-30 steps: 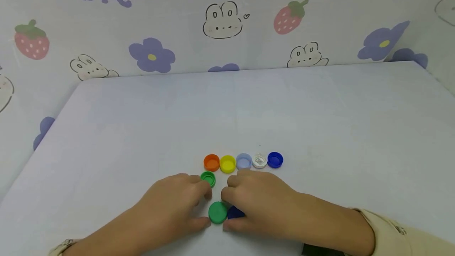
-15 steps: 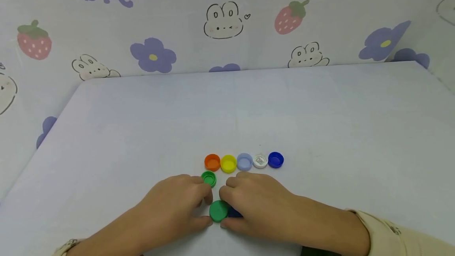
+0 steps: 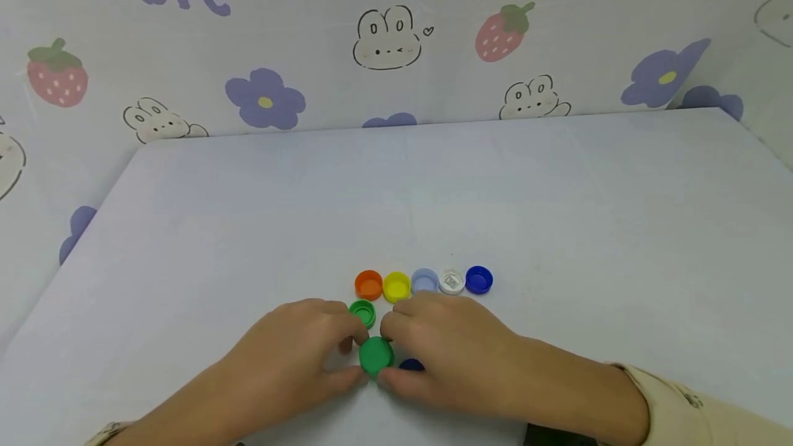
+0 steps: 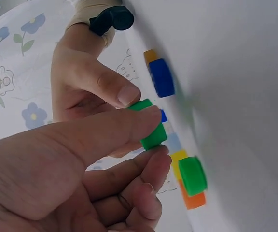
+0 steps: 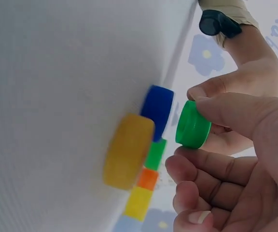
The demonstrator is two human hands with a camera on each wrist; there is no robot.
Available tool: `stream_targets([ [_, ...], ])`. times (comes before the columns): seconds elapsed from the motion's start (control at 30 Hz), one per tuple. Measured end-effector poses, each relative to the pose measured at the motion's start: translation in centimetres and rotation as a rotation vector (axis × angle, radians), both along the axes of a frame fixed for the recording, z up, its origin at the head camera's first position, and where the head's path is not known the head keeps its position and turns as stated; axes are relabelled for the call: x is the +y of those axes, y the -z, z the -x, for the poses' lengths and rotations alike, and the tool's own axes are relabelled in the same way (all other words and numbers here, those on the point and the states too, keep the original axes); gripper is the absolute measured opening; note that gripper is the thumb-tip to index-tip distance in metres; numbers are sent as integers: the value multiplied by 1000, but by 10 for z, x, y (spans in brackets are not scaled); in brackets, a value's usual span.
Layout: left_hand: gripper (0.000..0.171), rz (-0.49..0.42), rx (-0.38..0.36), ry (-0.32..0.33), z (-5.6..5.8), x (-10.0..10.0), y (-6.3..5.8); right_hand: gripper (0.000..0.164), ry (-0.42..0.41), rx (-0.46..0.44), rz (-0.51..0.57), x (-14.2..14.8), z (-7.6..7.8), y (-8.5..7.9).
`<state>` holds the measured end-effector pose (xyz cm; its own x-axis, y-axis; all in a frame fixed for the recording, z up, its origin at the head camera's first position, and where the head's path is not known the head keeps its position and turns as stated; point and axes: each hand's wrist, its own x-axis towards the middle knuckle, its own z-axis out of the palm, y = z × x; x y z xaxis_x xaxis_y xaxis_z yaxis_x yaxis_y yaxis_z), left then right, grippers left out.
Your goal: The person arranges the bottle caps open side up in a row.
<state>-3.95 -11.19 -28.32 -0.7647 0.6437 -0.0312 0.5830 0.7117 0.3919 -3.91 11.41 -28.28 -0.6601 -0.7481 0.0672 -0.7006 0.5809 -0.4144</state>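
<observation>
— Rabbit-and-strawberry cloth (image 3: pixel 387 40) hangs behind a white table (image 3: pixel 279 212). What stands at left?

— A person's left hand (image 3: pixel 303 356), thumb and forefinger pinching a green cap (image 3: pixel 376 356), hollow side down. A second green cap (image 3: pixel 363 313) lies hollow side up at the fingers, near an orange cap (image 3: pixel 369 285).

— And the pinched cap's position?

— Between both hands, raised just above the table. Farther right, a yellow cap (image 3: pixel 396 286), a pale blue cap (image 3: pixel 425 281) and a white cap (image 3: pixel 451 281) continue the orange one's row.

— The right grip?

— Also on that green cap: the right hand (image 3: pixel 458 349) holds it by thumb and forefinger, partly covering a dark blue cap (image 3: pixel 411 365). An amber cap (image 5: pixel 129 152) appears nearby in the right wrist view. A blue cap (image 3: pixel 479 280) ends the row; a cream sleeve (image 3: pixel 694 405) fills the far right.
</observation>
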Motion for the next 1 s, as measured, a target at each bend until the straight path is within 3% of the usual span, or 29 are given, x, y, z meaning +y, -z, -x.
stream_targets([
  [0.2, 22, -169, 3, -8, 2, -1, -11, 18, 54, 48, 56, 8, 1, -9],
  [0.37, 31, -328, 72, -44, 3, 1, -16, 19, 141, -3, 151, 13, 9, -15],
  [0.6, 46, -469, 278, -54, 4, 4, -12, 21, 207, -206, 272, 16, 17, -23],
  [0.8, 55, -427, 477, -32, 4, 4, -11, 27, 175, -421, 354, 15, 21, -22],
  [0.93, 52, -415, 506, -1, 2, 6, -12, 30, 136, -596, 409, 13, 24, -17],
  [1.0, 48, -425, 500, 6, 3, 6, -11, 31, 116, -642, 418, 13, 25, -16],
])
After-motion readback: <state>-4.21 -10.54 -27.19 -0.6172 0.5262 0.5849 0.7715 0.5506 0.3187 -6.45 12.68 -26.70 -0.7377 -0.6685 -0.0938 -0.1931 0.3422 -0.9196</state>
